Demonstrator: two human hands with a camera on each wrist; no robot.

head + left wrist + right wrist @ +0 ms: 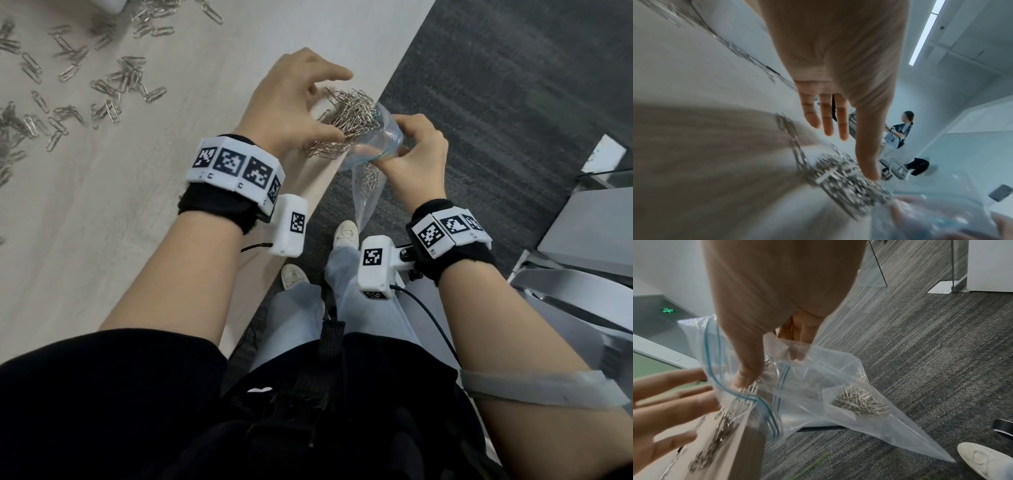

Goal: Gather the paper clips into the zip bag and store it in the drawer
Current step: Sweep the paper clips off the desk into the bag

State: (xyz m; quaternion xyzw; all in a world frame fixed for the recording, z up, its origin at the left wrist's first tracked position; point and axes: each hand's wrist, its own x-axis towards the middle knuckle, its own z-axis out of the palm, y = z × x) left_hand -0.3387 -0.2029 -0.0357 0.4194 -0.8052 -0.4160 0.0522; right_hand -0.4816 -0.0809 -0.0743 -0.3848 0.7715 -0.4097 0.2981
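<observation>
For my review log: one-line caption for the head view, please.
Left hand sweeps paper clips off the table edge into a zip bag held open by the right hand.

We wore black wristbands (pixel 212 205) ringed with white blocks (pixel 236 166) carrying black square codes. A white camera box (pixel 375 265) hung off each wrist, cabled (pixel 431 318). Black top (pixel 102 394), pale trousers (pixel 298 308), white shoes (pixel 346 233).

At the table (pixel 171 205) edge, a heap of paper clips (pixel 346 120) lies under the spread fingers (pixel 329 73) of the left hand (pixel 291 102). Just right of those fingers, off the edge, the zip bag (pixel 838 402) hangs from the right hand (pixel 414 154), its thumb (pixel 748 376) inside the mouth, more clips low inside. Loose clips (pixel 102 85) lie scattered on the table, well left of the fingers.
</observation>
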